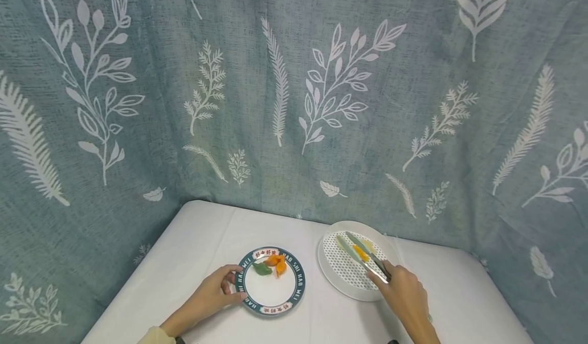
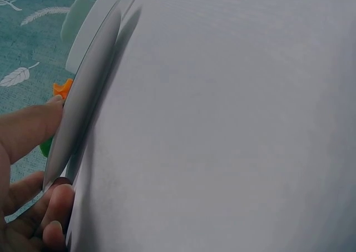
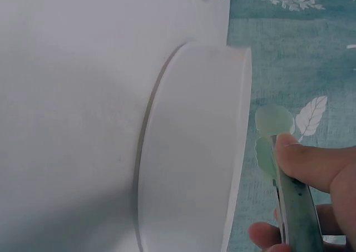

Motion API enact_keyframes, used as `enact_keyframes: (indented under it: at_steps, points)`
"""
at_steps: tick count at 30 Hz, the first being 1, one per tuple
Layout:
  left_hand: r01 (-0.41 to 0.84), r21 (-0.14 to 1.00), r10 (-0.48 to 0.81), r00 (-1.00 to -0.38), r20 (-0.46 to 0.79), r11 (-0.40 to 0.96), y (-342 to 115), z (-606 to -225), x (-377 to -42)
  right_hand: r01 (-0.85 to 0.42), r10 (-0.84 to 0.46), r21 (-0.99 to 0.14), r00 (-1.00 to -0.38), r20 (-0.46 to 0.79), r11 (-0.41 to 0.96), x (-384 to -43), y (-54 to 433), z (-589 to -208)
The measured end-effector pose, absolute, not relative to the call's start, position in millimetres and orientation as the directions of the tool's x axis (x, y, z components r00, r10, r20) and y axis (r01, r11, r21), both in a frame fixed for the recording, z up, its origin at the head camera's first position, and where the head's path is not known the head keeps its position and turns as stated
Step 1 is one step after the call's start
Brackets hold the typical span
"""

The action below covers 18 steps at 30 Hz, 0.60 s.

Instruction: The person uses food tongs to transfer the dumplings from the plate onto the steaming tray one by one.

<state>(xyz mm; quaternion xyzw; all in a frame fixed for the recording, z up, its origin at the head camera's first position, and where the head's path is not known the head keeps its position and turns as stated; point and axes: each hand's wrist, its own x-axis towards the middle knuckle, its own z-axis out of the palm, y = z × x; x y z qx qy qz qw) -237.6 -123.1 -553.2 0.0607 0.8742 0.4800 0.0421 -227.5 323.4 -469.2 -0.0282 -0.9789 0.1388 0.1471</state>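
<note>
My left hand (image 1: 213,295) grips the left rim of a round plate (image 1: 297,278) with a dark green patterned border; in the left wrist view, the thumb lies over the rim and fingers reach beneath it. On the plate are orange pieces (image 1: 280,268) and a green leaf-like piece (image 1: 262,268). My right hand (image 1: 406,293) holds tongs (image 1: 354,240) with pale green tips, pinched between thumb and fingers. Their tips hang over a round white basket (image 1: 325,277) with a perforated bottom. A yellow piece (image 1: 361,253) shows between the tong arms.
Another pale yellow patch (image 1: 369,245) shows in the basket beside the tongs. Plate and basket stand apart on a white-covered table (image 1: 206,237). A blue-green curtain (image 1: 275,170) with white leaf prints hangs behind the table and along its left side.
</note>
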Motion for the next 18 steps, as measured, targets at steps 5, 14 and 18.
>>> enact_keyframes:
  at_steps: [5, 14, 18]
  points:
    - [0.06, 0.844, 0.141, -0.99, -0.019, 0.533, -123, -552, -237, -0.028, 0.069, -0.296, -0.949, 0.309, 0.955, -219, 312, -466]
    - [0.058, 0.847, 0.142, -0.99, -0.02, 0.528, -123, -550, -236, -0.111, -0.008, -0.284, -0.941, 0.339, 0.952, -205, 284, -470]
    - [0.062, 0.848, 0.144, -0.989, -0.017, 0.526, -123, -551, -236, -0.109, -0.014, -0.284, -0.948, 0.319, 0.953, -200, 272, -470]
